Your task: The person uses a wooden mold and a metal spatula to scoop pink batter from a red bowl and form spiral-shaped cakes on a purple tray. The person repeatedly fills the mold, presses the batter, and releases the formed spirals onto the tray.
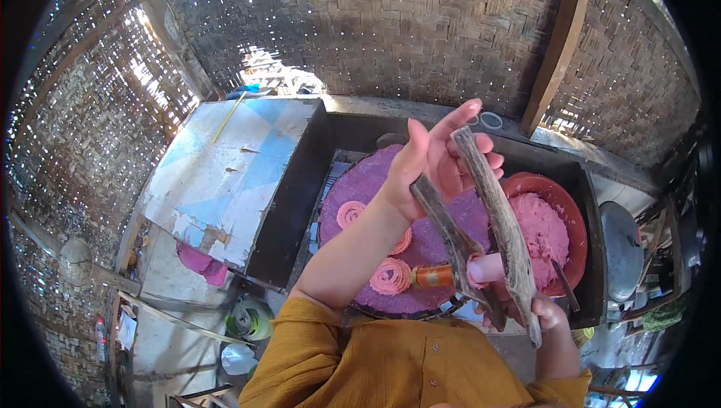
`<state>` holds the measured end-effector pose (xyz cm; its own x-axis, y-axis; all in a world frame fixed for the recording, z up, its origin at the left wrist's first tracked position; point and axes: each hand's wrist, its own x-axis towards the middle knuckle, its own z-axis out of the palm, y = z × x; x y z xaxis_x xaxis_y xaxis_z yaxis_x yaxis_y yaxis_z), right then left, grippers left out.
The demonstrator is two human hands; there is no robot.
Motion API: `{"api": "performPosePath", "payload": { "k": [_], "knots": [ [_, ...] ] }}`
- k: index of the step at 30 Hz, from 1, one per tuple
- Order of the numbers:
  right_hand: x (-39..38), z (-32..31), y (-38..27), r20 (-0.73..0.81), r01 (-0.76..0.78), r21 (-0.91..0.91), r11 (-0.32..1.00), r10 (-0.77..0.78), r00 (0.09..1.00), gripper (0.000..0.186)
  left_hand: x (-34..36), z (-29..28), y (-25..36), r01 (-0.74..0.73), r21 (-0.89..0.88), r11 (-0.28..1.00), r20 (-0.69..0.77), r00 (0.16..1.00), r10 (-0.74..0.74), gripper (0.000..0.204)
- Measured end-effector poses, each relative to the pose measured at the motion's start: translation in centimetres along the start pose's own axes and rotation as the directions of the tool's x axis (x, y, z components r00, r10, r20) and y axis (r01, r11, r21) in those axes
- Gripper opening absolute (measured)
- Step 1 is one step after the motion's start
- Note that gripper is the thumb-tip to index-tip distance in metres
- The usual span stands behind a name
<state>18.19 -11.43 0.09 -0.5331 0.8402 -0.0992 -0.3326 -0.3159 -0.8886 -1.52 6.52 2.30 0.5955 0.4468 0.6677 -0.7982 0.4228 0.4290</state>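
Observation:
My right hand [547, 313] grips the lower ends of a wooden press [502, 220] made of two long weathered arms. A pink and orange tube [451, 273] sits between them near the bottom. My left hand [434, 158] is raised with its fingers spread, its palm against the upper ends of the arms. Below the press lies a round purple mat [360, 182] carrying three pink dough spirals [390, 276]. To the right, a red bowl [574, 216] holds a mound of pink dough [541, 231].
The mat and bowl rest in a dark box-like frame [300, 205]. A tilted blue and white board [233, 160] lies to the left, with pink cloth [199, 261] beneath it. A grey metal lid [623, 246] is at the right. Woven bamboo walls [375, 25] surround everything.

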Motion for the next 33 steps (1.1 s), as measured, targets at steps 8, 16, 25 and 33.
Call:
{"api": "performPosePath", "payload": {
  "k": [8,16,25,33],
  "knots": [
    [0.1,-4.9,0.6,-0.089,-0.321,-0.094,0.942,0.314,0.945,0.072,-3.3,-7.3,-2.3,-0.073,-0.24,0.968,-0.348,0.937,-0.016,0.066],
    [1.5,-5.2,0.5,-0.193,-0.46,-0.16,0.873,0.429,0.882,0.063,-5.4,-9.4,-2.3,-0.159,-0.267,0.95,-0.292,0.953,0.077,0.065],
    [0.5,-3.3,-2.7,-0.234,-0.417,-0.343,0.842,0.353,0.906,0.061,-4.3,-6.7,-0.8,-0.185,-0.25,0.95,-0.214,0.968,0.131,0.068],
    [-0.2,-2.1,-3.9,-0.24,-0.35,-0.439,0.828,0.267,0.933,0.055,-4.1,-5.2,-0.7,-0.206,-0.229,0.952,-0.085,0.978,0.191,0.072]
  ]
}}
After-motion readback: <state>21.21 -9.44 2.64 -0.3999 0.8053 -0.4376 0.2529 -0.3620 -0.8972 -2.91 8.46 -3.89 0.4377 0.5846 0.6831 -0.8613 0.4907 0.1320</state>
